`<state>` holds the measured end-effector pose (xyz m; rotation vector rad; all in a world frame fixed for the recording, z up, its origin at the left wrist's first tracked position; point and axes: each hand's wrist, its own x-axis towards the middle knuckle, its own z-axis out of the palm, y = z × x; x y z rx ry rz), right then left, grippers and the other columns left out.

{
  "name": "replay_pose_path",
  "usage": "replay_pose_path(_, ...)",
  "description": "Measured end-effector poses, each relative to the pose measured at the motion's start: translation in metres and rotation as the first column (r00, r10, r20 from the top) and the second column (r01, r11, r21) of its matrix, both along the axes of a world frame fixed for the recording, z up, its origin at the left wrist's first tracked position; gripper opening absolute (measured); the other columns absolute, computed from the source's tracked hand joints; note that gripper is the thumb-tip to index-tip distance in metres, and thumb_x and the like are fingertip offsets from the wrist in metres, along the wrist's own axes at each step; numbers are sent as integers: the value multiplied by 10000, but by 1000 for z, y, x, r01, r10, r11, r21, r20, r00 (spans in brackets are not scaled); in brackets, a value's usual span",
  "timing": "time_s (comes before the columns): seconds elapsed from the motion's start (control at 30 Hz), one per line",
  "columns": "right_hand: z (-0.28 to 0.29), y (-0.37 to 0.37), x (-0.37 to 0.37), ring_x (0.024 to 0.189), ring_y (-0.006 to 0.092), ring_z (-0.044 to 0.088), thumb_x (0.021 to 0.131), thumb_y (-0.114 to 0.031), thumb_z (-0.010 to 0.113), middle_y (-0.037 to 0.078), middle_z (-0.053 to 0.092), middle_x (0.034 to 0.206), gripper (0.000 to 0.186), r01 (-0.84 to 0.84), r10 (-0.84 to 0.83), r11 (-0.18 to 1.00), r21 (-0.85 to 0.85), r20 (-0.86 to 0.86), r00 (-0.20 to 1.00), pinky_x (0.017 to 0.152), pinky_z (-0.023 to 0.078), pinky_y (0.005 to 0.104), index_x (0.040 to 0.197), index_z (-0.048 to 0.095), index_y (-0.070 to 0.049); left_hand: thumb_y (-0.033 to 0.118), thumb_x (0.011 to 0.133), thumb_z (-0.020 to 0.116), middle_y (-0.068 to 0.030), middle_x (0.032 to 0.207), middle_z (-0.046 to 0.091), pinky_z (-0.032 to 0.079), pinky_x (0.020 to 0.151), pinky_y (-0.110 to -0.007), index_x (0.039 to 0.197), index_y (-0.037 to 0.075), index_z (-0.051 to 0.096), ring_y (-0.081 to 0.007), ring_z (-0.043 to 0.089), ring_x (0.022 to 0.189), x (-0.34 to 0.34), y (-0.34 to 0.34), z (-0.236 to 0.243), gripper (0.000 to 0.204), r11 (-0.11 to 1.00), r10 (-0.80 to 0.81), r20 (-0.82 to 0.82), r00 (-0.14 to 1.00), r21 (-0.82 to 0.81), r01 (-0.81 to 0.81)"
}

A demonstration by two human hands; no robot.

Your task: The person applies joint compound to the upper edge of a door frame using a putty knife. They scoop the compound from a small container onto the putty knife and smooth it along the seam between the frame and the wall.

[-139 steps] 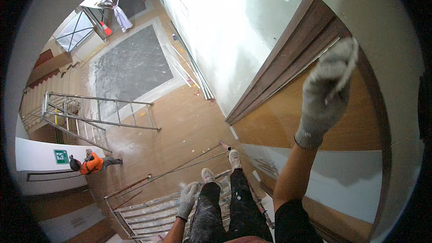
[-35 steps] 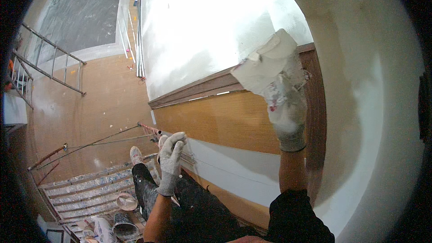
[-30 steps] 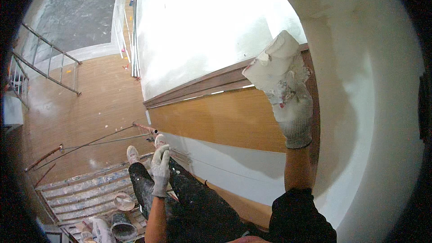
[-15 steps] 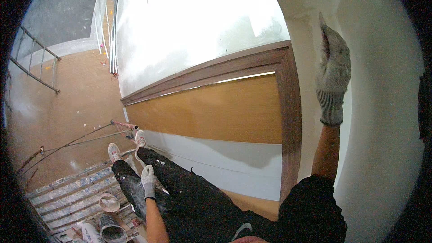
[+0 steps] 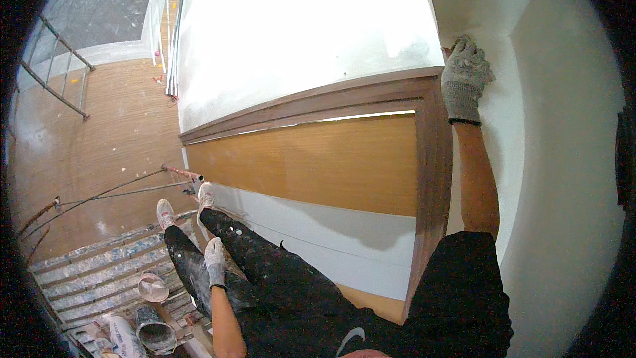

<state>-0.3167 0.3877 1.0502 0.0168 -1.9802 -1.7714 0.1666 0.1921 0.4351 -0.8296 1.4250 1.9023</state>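
Note:
My right hand (image 5: 465, 65), in a grey knit glove, is raised against the pale wall (image 5: 507, 10) just above the top right corner of the brown door frame (image 5: 430, 103). Its fingers are curled round something mostly hidden; a small reddish-brown bit shows at the left side of the glove. Low down by my thigh hangs my left hand (image 5: 214, 258), also gloved, with its fingers curled in. Whatever it may hold cannot be seen. My dark trousers (image 5: 265, 258) carry white specks.
A slatted, paint-splashed platform (image 5: 99, 278) lies under my feet, bearing a dark bucket (image 5: 156, 330), a smaller pale tub (image 5: 154, 288) and a white container (image 5: 124, 337). Metal scaffold bars (image 5: 119, 193) edge it. Below is a brown floor (image 5: 112, 146); long thin strips (image 5: 173, 46) lie along the white wall.
My right hand has moved left toward the door frame's corner and turned, its knuckles now facing upward. My left hand stays by my thigh. The whole view has shifted slightly.

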Motion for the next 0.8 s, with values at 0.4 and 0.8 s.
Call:
replay_pose_path(0.4,-58,39,-23,946,297,643,1005,-423,556,131,625,1025,404,-103,103,994,26,9,995,785,527,453,1111,577,-34,272,1023,544,-146,1079,703,499,916,-397,1179,13,679,-299,653,988,40,27,-61,331,999,41,-104,994,-12,-42)
replay_pose_path(0.8,23,-45,45,1202,255,570,906,-106,572,46,628,1242,389,-256,353,935,-244,676,647,1059,446,416,1278,658,-179,300,1030,564,-40,1048,697,505,768,-313,1149,28,692,-136,620,848,31,6,-29,323,985,166,-126,978,-25,-170)
